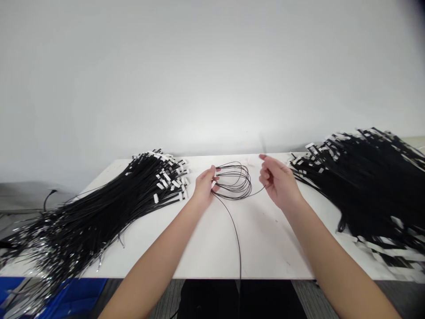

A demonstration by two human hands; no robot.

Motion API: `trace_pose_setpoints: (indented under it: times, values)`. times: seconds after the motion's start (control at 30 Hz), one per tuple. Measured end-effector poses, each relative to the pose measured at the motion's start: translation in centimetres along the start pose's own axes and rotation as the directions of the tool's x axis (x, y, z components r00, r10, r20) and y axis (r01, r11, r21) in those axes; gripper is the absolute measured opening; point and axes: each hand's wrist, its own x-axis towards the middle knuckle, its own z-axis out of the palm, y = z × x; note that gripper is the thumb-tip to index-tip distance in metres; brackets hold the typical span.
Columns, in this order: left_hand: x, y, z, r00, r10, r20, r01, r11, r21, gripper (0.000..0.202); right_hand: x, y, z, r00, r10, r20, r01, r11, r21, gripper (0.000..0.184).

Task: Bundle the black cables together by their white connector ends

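Note:
A thin black cable is looped into a loose coil (248, 182) above the white table. My left hand (205, 184) pinches the loops at their left side, with thumb and fingers closed around them. From the coil, one strand runs right into my right hand (279, 179), whose curled fingers grip it. A short blurred tip pokes up past the index finger; what it ends in is too smeared to tell. Another strand (236, 232) hangs from the left hand over the front table edge.
On the left lies a big bundle of black cables (113, 199) with white tags and shiny ends, overhanging the front edge above something blue (78, 294). A second heap of black cables (372, 186) covers the right side. Behind the white table (206, 248) rises a pale wall (212, 79).

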Motion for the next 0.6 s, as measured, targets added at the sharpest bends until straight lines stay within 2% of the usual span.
trace_pose_setpoints:
  times: [0.1, 0.17, 0.23, 0.3, 0.37, 0.6]
  values:
    - [0.0, -0.3, 0.0, 0.998, 0.029, 0.06, -0.031, 0.999, 0.031, 0.043, -1.1, 0.7, 0.6, 0.989, 0.049, 0.142, 0.007, 0.929, -0.37, 0.023]
    - [-0.1, -0.4, 0.1, 0.996, 0.032, 0.078, -0.034, 0.999, 0.027, 0.042, -1.7, 1.2, 1.0, 0.977, 0.017, 0.21, 0.11, 0.812, -0.573, 0.019]
    - [-0.1, -0.4, 0.1, 0.997, 0.014, 0.079, -0.015, 1.0, 0.006, 0.041, -2.0, 1.7, 1.2, 0.957, -0.075, 0.28, 0.257, 0.668, -0.698, 0.016]
    - [-0.1, -0.2, 0.1, 0.997, -0.031, 0.071, 0.032, 0.999, -0.018, 0.041, -2.1, 2.1, 1.2, 0.927, -0.16, 0.338, 0.368, 0.554, -0.747, 0.015]
    - [0.0, -0.1, 0.2, 0.995, -0.081, 0.058, 0.084, 0.995, -0.047, 0.04, -2.1, 2.2, 1.1, 0.908, -0.199, 0.369, 0.418, 0.501, -0.758, 0.015]
    - [0.0, 0.2, 0.3, 0.987, -0.156, 0.039, 0.16, 0.98, -0.116, 0.035, -2.0, 2.1, 0.9, 0.892, -0.25, 0.377, 0.452, 0.484, -0.749, 0.013]
